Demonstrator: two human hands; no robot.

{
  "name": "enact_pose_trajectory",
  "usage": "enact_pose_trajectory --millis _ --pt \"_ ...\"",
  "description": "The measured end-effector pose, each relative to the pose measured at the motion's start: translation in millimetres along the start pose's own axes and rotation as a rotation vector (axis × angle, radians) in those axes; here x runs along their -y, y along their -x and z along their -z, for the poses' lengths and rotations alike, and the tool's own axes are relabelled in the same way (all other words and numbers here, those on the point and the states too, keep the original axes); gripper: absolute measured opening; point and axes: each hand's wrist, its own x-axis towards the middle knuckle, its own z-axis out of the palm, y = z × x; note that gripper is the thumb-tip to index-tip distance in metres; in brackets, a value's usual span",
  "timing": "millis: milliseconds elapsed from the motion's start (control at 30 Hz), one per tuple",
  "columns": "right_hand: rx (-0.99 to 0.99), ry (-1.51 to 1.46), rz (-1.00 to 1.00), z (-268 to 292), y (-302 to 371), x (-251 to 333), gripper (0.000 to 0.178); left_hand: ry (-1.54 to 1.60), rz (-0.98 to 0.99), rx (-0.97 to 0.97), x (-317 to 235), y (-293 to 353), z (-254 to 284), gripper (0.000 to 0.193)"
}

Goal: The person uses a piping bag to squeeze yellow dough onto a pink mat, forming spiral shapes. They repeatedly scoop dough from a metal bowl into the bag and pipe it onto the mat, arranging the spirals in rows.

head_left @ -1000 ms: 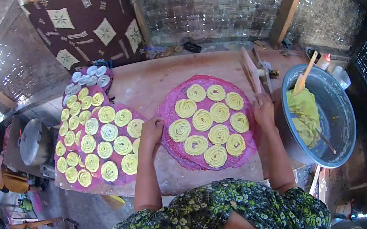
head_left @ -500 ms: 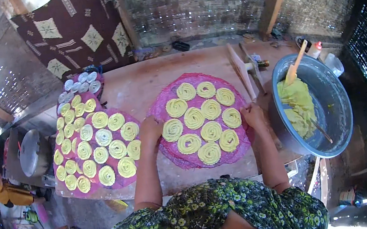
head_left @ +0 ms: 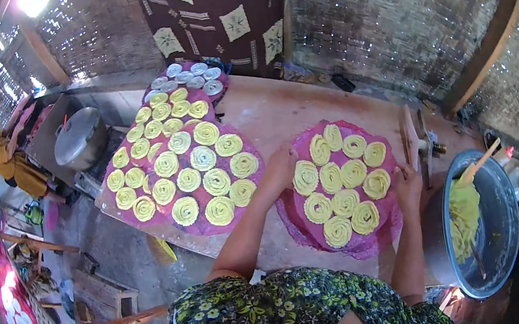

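Between my hands is a round pink mesh sheet (head_left: 396, 207) bearing several yellow spiral dough coils (head_left: 353, 173). The closed fingers of my left hand (head_left: 281, 168) pinch its left edge, and those of my right hand (head_left: 407, 186) pinch its right edge. The sheet looks raised and tilted, with more pink mesh (head_left: 292, 229) on the wooden table (head_left: 326, 105) beneath it. Left of my left hand, other pink sheets carry several yellow coils (head_left: 215, 180). White coils (head_left: 183, 77) sit at their far end.
A large grey basin (head_left: 508, 250) with yellow dough (head_left: 465, 216) and a wooden-handled spatula (head_left: 481, 161) stands at the right. Wooden tools (head_left: 421, 144) lie near it. At the far left are a lidded metal pot (head_left: 80, 138) and another person (head_left: 11, 161). A wooden-framed rack (head_left: 118, 322) stands lower left.
My view has swung left. Both hands have lifted the pink sheet with its coils, exposing mesh underneath. The other person at the left shows more fully.
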Motion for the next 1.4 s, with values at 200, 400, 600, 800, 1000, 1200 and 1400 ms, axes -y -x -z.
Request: enact_pose_trajectory --millis 200,400,600,800,1000,1200,1400 --pt "0.089 -0.286 0.243 -80.9 -70.4 29.0 0.026 -0.096 -0.035 -0.063 56.0 -56.7 93.8 0.014" --pt "0.062 -0.420 0.283 -205.3 -121.9 74.3 0.021 -0.296 0.118 -0.153 129.1 -119.3 176.9 0.029" --pt "0.088 -0.451 0.117 -316.7 -171.0 76.6 0.023 -0.403 0.202 -0.195 187.4 -167.0 196.2 0.029" --pt "0.100 -0.160 0.269 -292.9 -171.5 51.8 0.031 -0.623 0.114 -0.388 219.7 -156.4 184.7 0.039" --pt "-0.250 0.438 0.153 -97.8 -127.2 -6.1 0.055 -0.259 0.096 -0.119 104.4 -70.5 165.7 0.040" --pt "-0.213 0.804 -0.132 11.2 -75.1 -104.9 0.097 -0.113 -0.102 0.282 22.6 16.1 39.4 0.047" --pt "-0.306 0.444 -0.366 5.0 -81.8 -137.2 0.097 -0.505 -0.290 0.489 27.0 69.8 -48.2 0.057"
